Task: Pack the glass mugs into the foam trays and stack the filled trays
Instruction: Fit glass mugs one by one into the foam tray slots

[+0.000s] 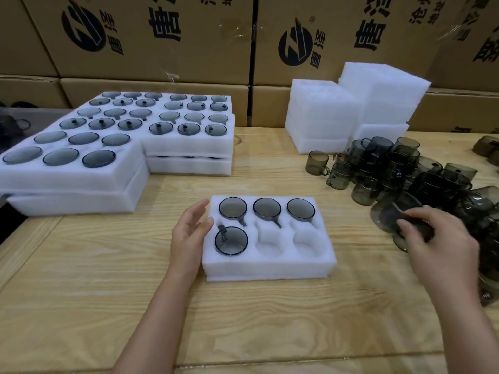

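Right hand (432,238) grips smoky grey glass mug (391,214); left hand (190,233) open beside white foam tray (270,265). Yanking could topple the mug pile (405,168) under the right hand.

Pale, grained wooden tabletop (243,319) is noted across the foreground. Brown cardboard cartons (151,36), printed with black logos and characters, are stacked behind it.

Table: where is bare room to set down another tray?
Bare wood lies in front of the part-filled tray, and between that tray and the stacked trays at left. The right side is crowded with loose mugs.
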Tool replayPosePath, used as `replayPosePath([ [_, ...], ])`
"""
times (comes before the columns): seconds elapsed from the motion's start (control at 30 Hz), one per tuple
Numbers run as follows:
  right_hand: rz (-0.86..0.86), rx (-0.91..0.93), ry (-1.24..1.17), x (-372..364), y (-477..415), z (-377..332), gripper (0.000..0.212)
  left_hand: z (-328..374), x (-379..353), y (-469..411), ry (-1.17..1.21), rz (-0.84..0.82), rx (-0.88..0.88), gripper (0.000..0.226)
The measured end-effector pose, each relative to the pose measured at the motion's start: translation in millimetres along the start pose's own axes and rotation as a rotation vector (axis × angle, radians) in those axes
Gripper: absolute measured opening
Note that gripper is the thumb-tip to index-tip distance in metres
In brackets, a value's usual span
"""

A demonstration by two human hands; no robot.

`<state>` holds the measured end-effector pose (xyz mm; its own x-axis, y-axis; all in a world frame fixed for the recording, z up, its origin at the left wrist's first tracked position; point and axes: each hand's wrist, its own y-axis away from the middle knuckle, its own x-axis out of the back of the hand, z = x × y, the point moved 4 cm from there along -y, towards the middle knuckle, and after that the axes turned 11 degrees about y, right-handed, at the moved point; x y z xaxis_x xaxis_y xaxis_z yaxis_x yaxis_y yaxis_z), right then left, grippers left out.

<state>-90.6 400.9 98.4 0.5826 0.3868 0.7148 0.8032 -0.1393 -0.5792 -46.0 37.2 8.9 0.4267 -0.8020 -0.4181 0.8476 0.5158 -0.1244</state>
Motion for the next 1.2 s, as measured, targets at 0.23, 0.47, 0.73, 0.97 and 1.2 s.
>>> replayPosePath([
  [0.23,-0.275,0.406,-0.489,-21.3,32.5,-83.0,0.023,44.1,-35.9,15.0,-0.313,-0.327,-0.189,0.041],
  [0.47,-0.435,0.458,-0.658,-41.3,42.6,-115.5,0.018,34.2,-73.5,30.8,-0.508,-0.72,0.03,0.079],
  [0.73,-0.313,0.049,-0.709,-49.9,59.1,-126.4,0.027,26.2,-78.0,28.3,-0.559,-0.393,-0.189,0.069],
  [0.97,-0.484,-0.004,-0.732,-68.0,64.8,-133.9,0.063,22.6,-77.6,33.0,-0.591,-0.469,-0.181,0.058],
  [1.2,-0.638,0.119,-0.731,-75.8,45.4,-113.6,0.053,25.8,-59.4,24.7,-0.302,-0.406,-0.121,0.031],
])
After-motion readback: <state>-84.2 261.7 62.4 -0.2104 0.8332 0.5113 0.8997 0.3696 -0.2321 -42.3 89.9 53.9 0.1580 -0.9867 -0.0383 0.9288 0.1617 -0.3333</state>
